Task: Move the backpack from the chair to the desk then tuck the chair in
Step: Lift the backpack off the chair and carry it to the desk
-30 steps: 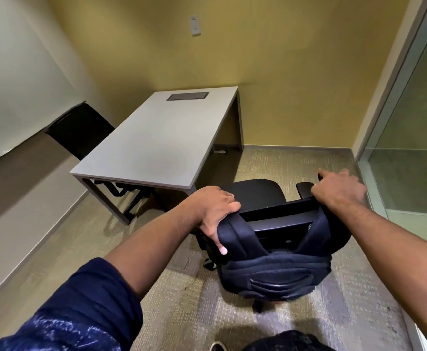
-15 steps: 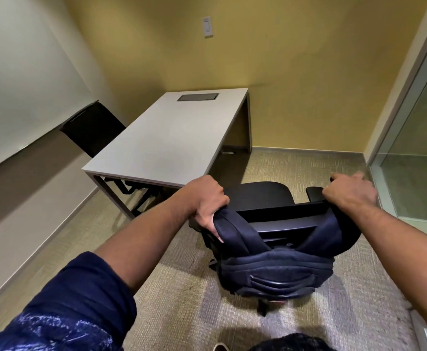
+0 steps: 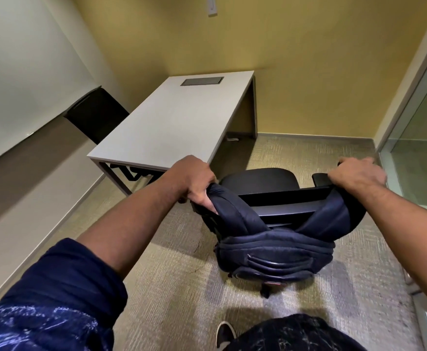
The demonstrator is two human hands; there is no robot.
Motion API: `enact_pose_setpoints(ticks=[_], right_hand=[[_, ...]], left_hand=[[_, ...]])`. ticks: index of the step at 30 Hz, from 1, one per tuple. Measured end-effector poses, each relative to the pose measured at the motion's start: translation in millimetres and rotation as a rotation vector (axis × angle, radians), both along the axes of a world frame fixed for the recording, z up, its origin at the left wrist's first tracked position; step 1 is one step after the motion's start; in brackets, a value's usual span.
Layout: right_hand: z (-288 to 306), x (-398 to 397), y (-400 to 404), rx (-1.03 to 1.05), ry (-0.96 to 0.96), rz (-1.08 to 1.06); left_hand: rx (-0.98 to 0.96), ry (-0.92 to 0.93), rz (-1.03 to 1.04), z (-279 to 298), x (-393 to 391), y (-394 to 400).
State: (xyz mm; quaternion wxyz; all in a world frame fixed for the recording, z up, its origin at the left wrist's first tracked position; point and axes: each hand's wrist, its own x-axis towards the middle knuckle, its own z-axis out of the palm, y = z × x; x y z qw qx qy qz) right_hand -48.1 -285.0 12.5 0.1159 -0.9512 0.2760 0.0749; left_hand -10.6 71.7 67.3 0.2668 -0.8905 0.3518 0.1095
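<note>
A dark navy backpack [image 3: 274, 254] hangs behind the backrest of a black office chair [image 3: 260, 179], its two shoulder straps looped over the backrest's top corners. My left hand [image 3: 197, 181] is closed around the left strap at the chair's left corner. At the right corner my right hand [image 3: 356, 173] grips the right strap. The chair stands on the carpet a short way off the near right corner of a pale grey desk [image 3: 171, 122], its seat facing away from me. The desk top is bare except for a dark cable hatch [image 3: 202, 81] at its far end.
A second black chair [image 3: 95, 117] stands at the desk's left side by a white wall. A yellow wall lies behind the desk. A glass partition [image 3: 420, 127] runs along the right, close to the chair. My shoe [image 3: 225, 334] is on the carpet below the backpack.
Both hands have kept their hold on the straps. The left strap is lifted a little off the backrest corner. My view has shifted slightly, so the desk appears further right.
</note>
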Motion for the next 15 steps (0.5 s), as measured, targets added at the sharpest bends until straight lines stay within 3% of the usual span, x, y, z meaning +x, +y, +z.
enact_pose_setpoints(ticks=[3, 11, 15], right_hand=[[-2, 1, 4, -0.008, 0.003, -0.005], [-7, 0, 12, -0.018, 0.009, -0.012], [-6, -1, 21, -0.002, 0.031, 0.018]], left_hand=[[-0.075, 0.001, 0.105, 1, 1, 18], [-0.036, 0.059, 0.332, 2, -9, 43], [-0.051, 0.077, 0.233, 2, -23, 52]])
